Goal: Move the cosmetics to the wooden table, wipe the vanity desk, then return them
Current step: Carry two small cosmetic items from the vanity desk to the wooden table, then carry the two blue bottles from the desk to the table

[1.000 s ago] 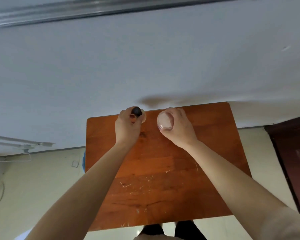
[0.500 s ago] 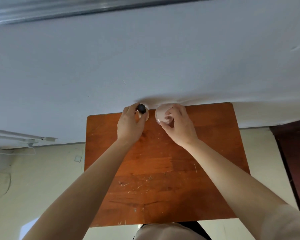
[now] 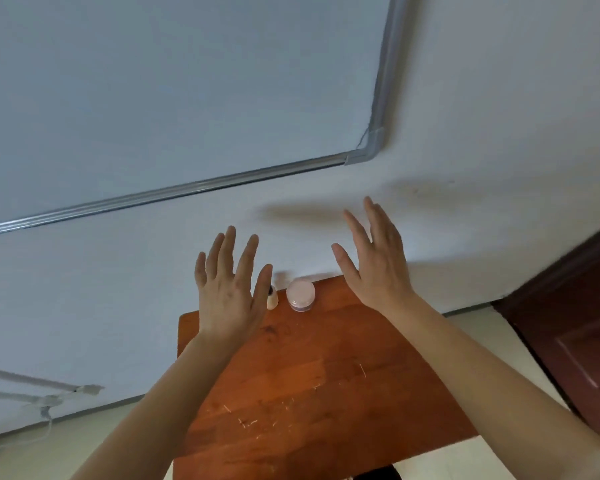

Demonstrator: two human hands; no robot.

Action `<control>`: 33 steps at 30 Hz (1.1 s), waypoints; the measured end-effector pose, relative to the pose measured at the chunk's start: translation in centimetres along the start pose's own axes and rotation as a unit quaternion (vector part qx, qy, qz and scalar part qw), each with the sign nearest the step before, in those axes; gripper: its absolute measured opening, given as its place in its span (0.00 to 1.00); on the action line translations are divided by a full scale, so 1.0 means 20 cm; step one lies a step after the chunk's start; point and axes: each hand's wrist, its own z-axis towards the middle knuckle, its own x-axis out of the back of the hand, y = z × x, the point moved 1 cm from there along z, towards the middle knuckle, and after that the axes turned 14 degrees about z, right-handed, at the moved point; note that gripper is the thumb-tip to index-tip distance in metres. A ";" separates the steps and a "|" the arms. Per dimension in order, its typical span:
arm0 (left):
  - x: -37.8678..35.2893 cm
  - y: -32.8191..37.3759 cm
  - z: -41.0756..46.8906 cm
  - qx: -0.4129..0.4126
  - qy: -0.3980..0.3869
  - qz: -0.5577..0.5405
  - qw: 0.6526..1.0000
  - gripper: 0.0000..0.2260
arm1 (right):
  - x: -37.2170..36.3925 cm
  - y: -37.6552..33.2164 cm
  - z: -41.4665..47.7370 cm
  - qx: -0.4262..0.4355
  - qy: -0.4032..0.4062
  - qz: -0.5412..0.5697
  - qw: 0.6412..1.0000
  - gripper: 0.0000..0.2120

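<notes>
Two cosmetics stand at the far edge of the wooden table (image 3: 326,382), close to the wall. One is a pale pink round jar (image 3: 301,294). The other is a small cream bottle with a black cap (image 3: 272,298), partly hidden behind my left thumb. My left hand (image 3: 227,289) is raised above the table with its fingers spread straight and holds nothing. My right hand (image 3: 374,261) is also lifted, fingers straight, to the right of the jar and apart from it.
A whiteboard with a metal frame (image 3: 194,188) hangs on the white wall behind the table. A dark brown door (image 3: 575,323) stands at the right. Cables and a pipe (image 3: 42,396) run along the wall at lower left.
Both hands have let go of the bottle and the jar, which now stand on the table, and have lifted away with open fingers. The view has tilted upward.
</notes>
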 end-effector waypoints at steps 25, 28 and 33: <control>1.20 2.42 -1.33 -0.595 0.070 -0.350 0.720 0.24 | 1.94 -0.49 -2.97 -0.425 0.411 -0.384 0.709 0.33; 1.37 2.57 -1.76 -0.623 0.048 -0.371 0.687 0.25 | 2.04 -0.67 -3.41 -0.452 0.429 -0.395 0.675 0.34; 1.59 2.79 -2.39 -0.674 0.031 -0.375 0.636 0.25 | 2.19 -0.88 -4.03 -0.510 0.433 -0.404 0.624 0.34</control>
